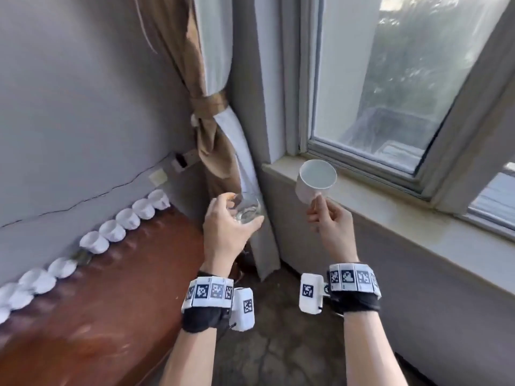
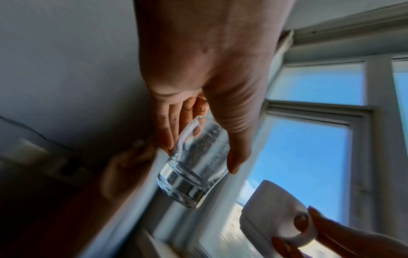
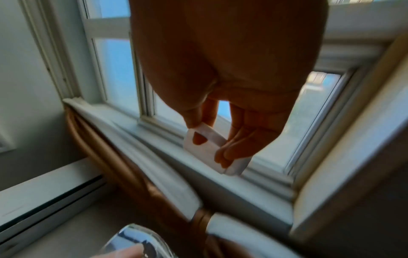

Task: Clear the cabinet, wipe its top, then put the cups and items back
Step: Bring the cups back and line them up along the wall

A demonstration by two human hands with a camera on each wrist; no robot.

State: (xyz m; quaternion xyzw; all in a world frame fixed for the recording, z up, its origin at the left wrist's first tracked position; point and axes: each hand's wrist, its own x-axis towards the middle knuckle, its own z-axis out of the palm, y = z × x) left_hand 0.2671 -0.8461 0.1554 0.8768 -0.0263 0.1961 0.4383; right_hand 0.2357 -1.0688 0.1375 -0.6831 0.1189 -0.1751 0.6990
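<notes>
My left hand [image 1: 228, 218] grips a clear drinking glass [image 1: 248, 208] in the air beyond the right end of the brown cabinet top [image 1: 117, 296]; in the left wrist view the glass [image 2: 194, 167] sits between thumb and fingers. My right hand [image 1: 328, 215] pinches the handle of a white mug [image 1: 316, 181], held tilted just above the window sill [image 1: 390, 218]. The right wrist view shows fingers curled through the mug handle [image 3: 212, 137]. A row of several white cups [image 1: 111, 231] stands along the cabinet's back edge against the wall.
A tied brown and white curtain [image 1: 214, 129] hangs between the cabinet and the window [image 1: 390, 79]. A grey wall runs behind the cabinet, with a socket [image 1: 182, 160] near the corner. Dark floor [image 1: 278, 352] lies between cabinet and sill wall.
</notes>
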